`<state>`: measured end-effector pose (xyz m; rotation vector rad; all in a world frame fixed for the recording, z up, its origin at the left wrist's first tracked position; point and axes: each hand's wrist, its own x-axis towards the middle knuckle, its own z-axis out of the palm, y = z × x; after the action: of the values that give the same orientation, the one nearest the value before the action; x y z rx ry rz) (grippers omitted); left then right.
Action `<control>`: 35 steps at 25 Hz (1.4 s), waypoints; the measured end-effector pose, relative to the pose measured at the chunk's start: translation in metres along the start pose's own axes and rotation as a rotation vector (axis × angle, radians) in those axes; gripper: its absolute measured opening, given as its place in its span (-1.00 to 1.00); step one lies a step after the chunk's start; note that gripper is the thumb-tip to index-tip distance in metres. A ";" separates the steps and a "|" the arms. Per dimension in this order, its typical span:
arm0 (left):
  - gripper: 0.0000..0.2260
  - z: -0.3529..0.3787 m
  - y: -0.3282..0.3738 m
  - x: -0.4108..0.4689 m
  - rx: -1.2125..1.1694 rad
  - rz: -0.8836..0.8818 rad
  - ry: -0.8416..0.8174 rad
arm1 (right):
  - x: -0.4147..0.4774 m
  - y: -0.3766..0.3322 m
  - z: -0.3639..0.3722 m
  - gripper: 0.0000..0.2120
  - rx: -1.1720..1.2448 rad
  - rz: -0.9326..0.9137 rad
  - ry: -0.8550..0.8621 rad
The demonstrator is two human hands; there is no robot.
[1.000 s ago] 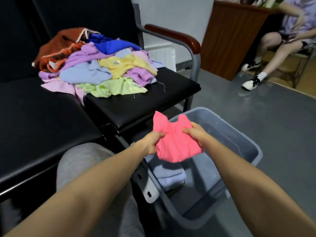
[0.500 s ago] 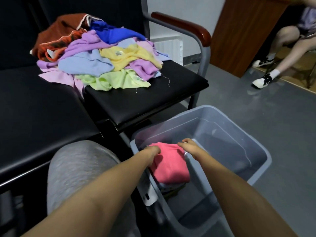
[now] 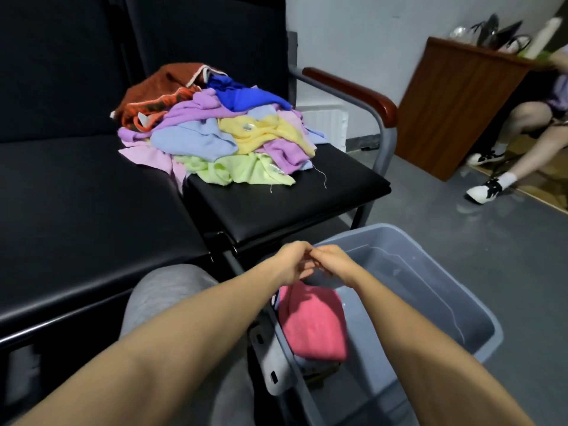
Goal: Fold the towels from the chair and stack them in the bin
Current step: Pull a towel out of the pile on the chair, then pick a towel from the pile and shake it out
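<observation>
Forearms stretched forward, left hand (image 3: 292,262) and right hand (image 3: 335,265) touching fingertips, fingers loosely curled, gripping nothing. Directly below: folded pink towel (image 3: 313,327) in bin (image 3: 415,302). Beyond: towel pile (image 3: 221,139) on chair (image 3: 292,204).

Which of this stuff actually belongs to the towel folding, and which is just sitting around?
Part of the job: towel pile, chair, grey bin, pink towel folded in the bin, left hand, right hand.
Just lying about: wooden cabinet, bags on it, a seated person's sneaker.

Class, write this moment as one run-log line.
pink towel: folded, in bin | left hand: holds nothing | right hand: holds nothing | towel pile: on chair
</observation>
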<state>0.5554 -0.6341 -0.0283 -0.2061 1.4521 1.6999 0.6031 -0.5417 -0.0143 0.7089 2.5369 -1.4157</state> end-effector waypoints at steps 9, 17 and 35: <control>-0.85 -0.051 0.140 -0.073 0.131 0.301 0.009 | 0.012 -0.145 0.010 -0.61 0.257 -0.297 0.198; -0.92 -0.138 0.203 -0.064 0.450 0.428 0.239 | 0.079 -0.215 0.040 -0.57 0.065 -0.465 0.071; -0.71 -0.133 0.336 0.124 0.787 0.726 0.596 | 0.257 -0.269 0.004 -0.34 -0.276 -0.437 0.400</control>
<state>0.1962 -0.6696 0.0969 0.3166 2.7777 1.4787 0.2506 -0.5797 0.0987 0.4404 3.2748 -1.0637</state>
